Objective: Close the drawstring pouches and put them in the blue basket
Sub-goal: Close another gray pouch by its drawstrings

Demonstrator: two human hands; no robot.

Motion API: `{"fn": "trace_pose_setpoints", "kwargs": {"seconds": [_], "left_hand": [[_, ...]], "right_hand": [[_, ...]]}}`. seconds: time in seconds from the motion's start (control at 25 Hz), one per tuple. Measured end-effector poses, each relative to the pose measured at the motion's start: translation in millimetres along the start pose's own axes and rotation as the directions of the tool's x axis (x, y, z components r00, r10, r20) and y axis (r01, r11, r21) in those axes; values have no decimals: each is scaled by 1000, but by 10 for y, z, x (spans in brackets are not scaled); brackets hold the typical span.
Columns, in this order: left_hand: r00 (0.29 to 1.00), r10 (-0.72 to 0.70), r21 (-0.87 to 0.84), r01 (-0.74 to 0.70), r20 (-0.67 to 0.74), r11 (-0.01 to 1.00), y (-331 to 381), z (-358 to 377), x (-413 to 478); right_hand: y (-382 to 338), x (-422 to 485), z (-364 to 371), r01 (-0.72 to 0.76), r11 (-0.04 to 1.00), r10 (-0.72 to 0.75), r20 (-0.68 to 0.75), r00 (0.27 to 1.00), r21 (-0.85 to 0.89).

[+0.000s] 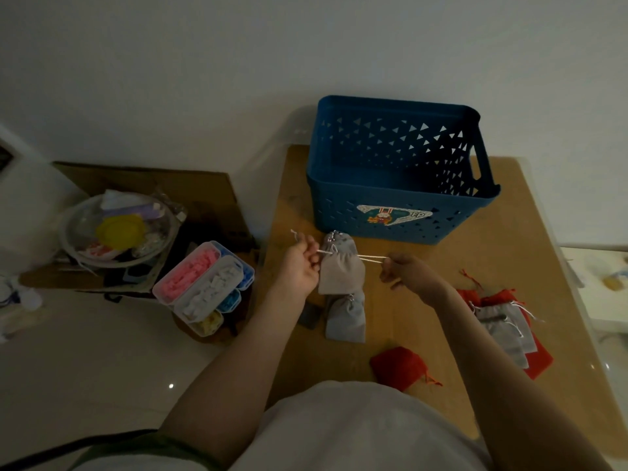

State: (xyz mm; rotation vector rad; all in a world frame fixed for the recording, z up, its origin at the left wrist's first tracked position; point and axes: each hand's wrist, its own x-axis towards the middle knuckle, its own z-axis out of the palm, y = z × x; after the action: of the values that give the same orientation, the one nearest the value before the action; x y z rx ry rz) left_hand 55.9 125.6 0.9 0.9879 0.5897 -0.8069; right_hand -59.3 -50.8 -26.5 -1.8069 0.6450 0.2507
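A plain white wall (306, 45) fills the upper half of the frame. Pale glossy floor (102, 351) covers the lower left. A brown wooden table (424, 266) runs from centre to lower right, under dim light. The blue basket (339, 205) stands on its far end, just above centre.

At left, on the floor, lies flat cardboard (190, 185) with a clear bowl (68, 239) of odds and ends. Beside it are stacked clear boxes (200, 277) of pink, white, blue and yellow pieces.

A pile (506, 321) of red and grey pouches lies at the table's right edge. A red pouch (397, 363) sits lower centre.

A grey pouch (341, 273) hangs mid-frame, just below the basket, its neck gathered. Another grey pouch (346, 317) lies under it on the table.

The left hand (300, 266) pinches a cord at the hanging pouch's left. The right hand (407, 271) pinches the taut cords (370, 257) on its right.
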Motion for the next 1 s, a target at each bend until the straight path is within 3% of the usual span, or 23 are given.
{"fn": "trace_pose_setpoints", "kwargs": {"seconds": [0.2,0.36,0.44,0.56,0.64,0.8,0.92,1.0], "left_hand": [[1000,23,518,-26,12,855,62,3,-12],[986,96,765,-166,136,622,47,269,-139],[960,113,848,-281,258,450,19,366,-196],[888,12,874,-456,461,172,-28,414,-284],[847,5,846,-531,531,56,-43,408,-290],[809,113,806,-586,576,86,-29,414,-321],[826,140,800,-563,546,205,-8,392,-357],[850,128,795,-523,510,307,-8,361,-334]], "right_hand": [[-78,-36,-83,35,998,-39,-66,997,-51],[-361,-51,-37,185,967,-210,-135,968,-176],[-558,-67,-8,268,943,-290,-89,953,-198],[-787,-69,27,347,923,-352,-4,936,-166],[-875,-62,30,383,904,-389,7,921,-188],[-901,-20,7,457,852,-489,-77,869,-256],[-854,-60,36,415,910,-415,-17,910,-14],[-796,-85,49,386,922,-387,0,922,35]]}}
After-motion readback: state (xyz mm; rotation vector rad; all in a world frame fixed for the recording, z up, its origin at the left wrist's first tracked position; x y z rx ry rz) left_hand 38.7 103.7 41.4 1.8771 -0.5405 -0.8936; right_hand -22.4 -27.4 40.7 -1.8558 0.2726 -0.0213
